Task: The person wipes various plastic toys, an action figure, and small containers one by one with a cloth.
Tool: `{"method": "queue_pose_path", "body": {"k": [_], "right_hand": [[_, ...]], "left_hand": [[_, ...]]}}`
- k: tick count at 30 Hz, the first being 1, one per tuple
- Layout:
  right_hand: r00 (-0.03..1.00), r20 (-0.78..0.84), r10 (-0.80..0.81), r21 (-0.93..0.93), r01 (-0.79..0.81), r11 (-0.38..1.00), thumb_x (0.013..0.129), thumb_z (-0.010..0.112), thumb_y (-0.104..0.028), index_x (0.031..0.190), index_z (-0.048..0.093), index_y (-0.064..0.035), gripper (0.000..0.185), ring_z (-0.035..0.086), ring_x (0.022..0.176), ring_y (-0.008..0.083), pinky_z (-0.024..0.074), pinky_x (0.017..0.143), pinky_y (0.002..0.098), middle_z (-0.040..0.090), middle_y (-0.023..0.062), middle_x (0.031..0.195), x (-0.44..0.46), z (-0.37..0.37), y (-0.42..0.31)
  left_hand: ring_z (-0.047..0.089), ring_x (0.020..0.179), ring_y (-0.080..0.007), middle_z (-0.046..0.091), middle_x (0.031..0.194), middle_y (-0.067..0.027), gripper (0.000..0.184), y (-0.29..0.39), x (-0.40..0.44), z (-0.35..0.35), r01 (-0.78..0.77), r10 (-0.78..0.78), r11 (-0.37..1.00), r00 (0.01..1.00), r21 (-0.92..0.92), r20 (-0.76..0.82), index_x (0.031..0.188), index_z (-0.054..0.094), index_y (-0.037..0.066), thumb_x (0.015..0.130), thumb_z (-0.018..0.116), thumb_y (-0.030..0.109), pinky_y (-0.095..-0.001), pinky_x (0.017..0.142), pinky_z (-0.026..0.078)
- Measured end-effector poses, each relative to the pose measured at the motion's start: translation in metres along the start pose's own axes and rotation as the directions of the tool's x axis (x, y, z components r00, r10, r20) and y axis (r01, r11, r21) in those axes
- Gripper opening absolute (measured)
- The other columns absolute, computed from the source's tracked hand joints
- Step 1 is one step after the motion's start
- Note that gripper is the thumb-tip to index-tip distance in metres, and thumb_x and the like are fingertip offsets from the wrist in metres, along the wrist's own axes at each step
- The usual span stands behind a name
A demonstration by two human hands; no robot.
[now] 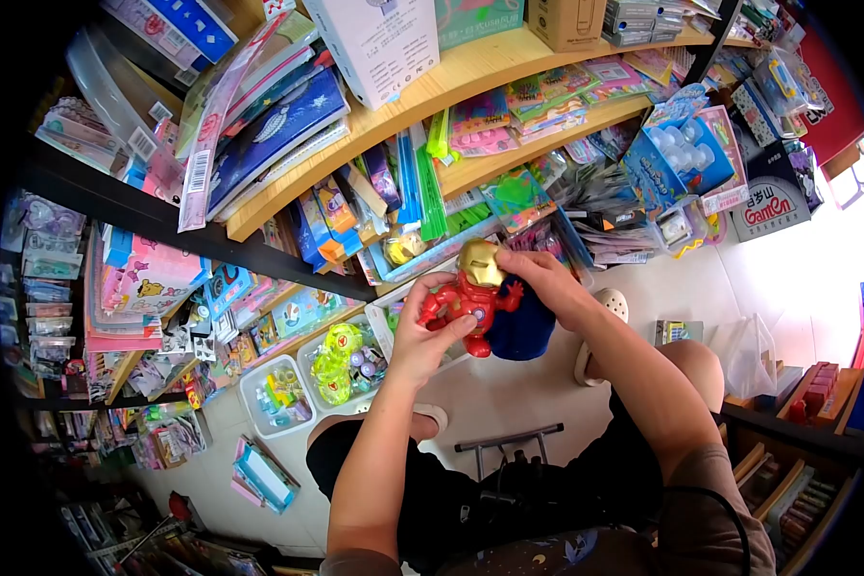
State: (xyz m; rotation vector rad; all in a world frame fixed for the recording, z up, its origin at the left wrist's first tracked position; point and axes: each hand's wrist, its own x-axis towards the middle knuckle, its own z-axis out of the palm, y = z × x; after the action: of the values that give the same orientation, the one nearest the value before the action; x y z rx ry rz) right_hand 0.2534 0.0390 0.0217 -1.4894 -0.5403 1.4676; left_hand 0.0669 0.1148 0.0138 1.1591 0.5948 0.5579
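From my end I see the red-and-gold figure point(478, 296) held above the floor point(578, 408); the left hand point(416, 334) pinches its body between thumb and fingers. The right hand point(547, 284) touches its gold head, grip partly hidden, I can't tell. A dark blue item point(521, 324) sits just beside it.

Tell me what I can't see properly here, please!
All in the head view:
Red toy: its back, turned away from the camera.
Left hand: some fingertips, behind the toy.
Blue cloth: partly covered by the right hand and toy.
White box: top cut off by the upper edge; fine print too small.
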Motion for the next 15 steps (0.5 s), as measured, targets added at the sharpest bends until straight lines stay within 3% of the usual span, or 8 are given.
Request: {"method": "queue_pose_path", "body": {"k": [2,5,11,15], "right_hand": [[0.997,-0.05,0.055,0.147,-0.047,0.988,0.083,0.056,-0.048,0.113,0.057,-0.0012,0.055,0.06,0.089,0.0144,0.0457,0.081,0.0258,0.063,0.0077,0.101,0.0012,0.0013,0.0011],[0.987,-0.079,0.139,0.206,-0.121,0.971,0.084,0.055,-0.046,0.109,0.059,-0.0024,0.051,0.062,0.086,0.0146,0.0483,0.078,0.0271,0.064,0.0073,0.1,0.0037,0.0016,-0.0006],[0.975,-0.042,0.217,0.258,-0.199,0.945,0.083,0.055,-0.049,0.107,0.059,-0.0044,0.051,0.063,0.083,0.0151,0.0495,0.077,0.0278,0.064,0.0064,0.098,0.0062,0.0001,0.003],[0.983,-0.006,0.182,0.255,-0.175,0.951,0.082,0.058,-0.049,0.109,0.059,-0.0028,0.054,0.062,0.085,0.0163,0.049,0.078,0.0282,0.064,0.0085,0.099,0.0028,0.0026,0.0002]], "left_hand": [[0.057,0.095,-0.0126,0.058,0.103,-0.0053,0.051,-0.0007,-0.0006,-0.0001,-0.022,0.021,0.998,0.999,0.056,0.027,0.116,0.043,0.006,0.074,0.071,-0.001,-0.0268,0.083,0.047],[0.057,0.094,-0.0121,0.058,0.103,-0.0053,0.051,-0.0017,-0.0026,0.0009,-0.013,0.009,0.998,0.999,0.066,0.049,0.117,0.042,0.006,0.074,0.07,0.0,-0.0261,0.082,0.048],[0.057,0.094,-0.0124,0.058,0.103,-0.0054,0.052,-0.0034,-0.0049,0.0006,0.044,-0.045,0.999,0.998,0.003,0.05,0.117,0.042,0.007,0.074,0.07,-0.001,-0.0262,0.082,0.048],[0.058,0.094,-0.0131,0.058,0.103,-0.0058,0.051,-0.0073,-0.004,-0.0021,0.053,-0.052,0.998,0.998,-0.035,0.033,0.117,0.043,0.007,0.074,0.07,-0.001,-0.0261,0.081,0.048]]}}
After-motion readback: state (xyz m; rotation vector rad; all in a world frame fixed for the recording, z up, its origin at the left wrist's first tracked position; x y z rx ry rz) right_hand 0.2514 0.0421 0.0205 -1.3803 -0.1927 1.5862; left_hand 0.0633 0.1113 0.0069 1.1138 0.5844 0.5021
